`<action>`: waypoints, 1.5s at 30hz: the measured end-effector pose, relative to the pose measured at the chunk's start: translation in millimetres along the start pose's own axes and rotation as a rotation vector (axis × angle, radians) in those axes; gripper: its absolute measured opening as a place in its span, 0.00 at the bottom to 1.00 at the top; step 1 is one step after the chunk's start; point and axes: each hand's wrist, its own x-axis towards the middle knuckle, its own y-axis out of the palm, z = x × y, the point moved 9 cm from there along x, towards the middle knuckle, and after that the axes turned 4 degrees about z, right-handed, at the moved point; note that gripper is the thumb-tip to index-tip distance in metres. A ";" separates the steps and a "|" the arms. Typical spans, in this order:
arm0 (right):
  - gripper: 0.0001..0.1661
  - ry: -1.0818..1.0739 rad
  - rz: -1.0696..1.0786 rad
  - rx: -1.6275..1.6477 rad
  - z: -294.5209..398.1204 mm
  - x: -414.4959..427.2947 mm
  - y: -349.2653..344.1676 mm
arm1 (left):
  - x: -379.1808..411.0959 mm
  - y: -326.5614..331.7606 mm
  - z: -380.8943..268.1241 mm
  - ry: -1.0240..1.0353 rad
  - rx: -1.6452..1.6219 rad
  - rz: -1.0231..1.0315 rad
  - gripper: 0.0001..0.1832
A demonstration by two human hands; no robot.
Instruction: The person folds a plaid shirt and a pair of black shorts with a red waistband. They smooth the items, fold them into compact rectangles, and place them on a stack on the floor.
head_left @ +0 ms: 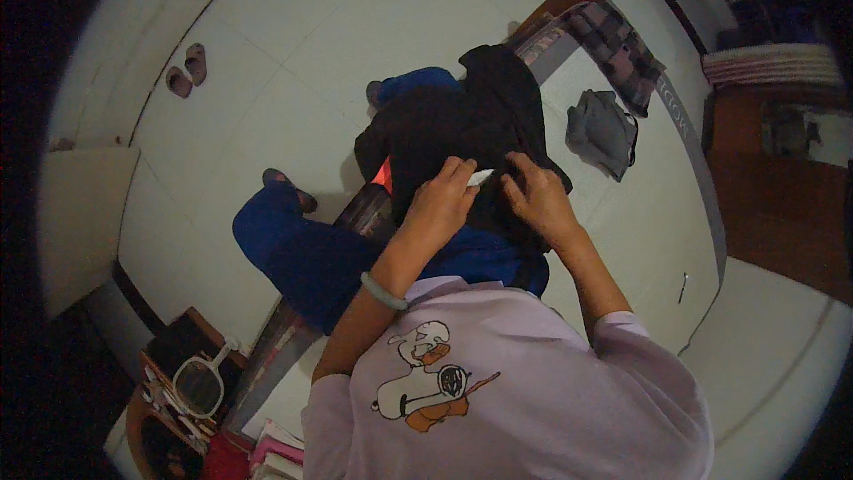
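A black garment [453, 120] lies spread over my lap, above my blue trousers [320, 247]. My left hand [446, 193] is at the garment's near part, its fingers bent against the cloth. Beside its fingertips a small white piece [480, 177], perhaps a tag, shows between the two hands. My right hand [536, 193] touches the dark cloth just right of the white piece, thumb and fingers bent. Whether either hand grips the cloth cannot be told. An orange-red patch [383, 175] shows at the garment's left edge.
A folded grey garment [602, 133] lies on the pale mat [640, 227] at the right, near a checked cloth [616, 47]. Slippers [188, 71] stand on the tiled floor at upper left. A white-framed hand mirror [200, 387] and pink-edged items [276, 450] are at lower left.
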 end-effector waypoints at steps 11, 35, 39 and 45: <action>0.16 0.027 -0.032 -0.106 -18.6 -1.5 10.9 | -3.2 -15.3 6.0 -0.048 -0.026 -0.138 0.05; 0.09 -0.382 -0.004 0.336 112.7 1.3 -25.2 | -6.0 -48.5 1.7 -0.191 -1.125 -0.183 0.09; 0.11 -0.458 -0.087 0.296 118.3 -3.2 -28.2 | -6.2 -50.6 2.3 -0.198 -1.060 -0.189 0.09; 0.14 -0.512 -0.103 0.195 134.0 -6.4 -24.9 | -8.4 -54.5 9.8 -0.192 -0.997 -0.289 0.11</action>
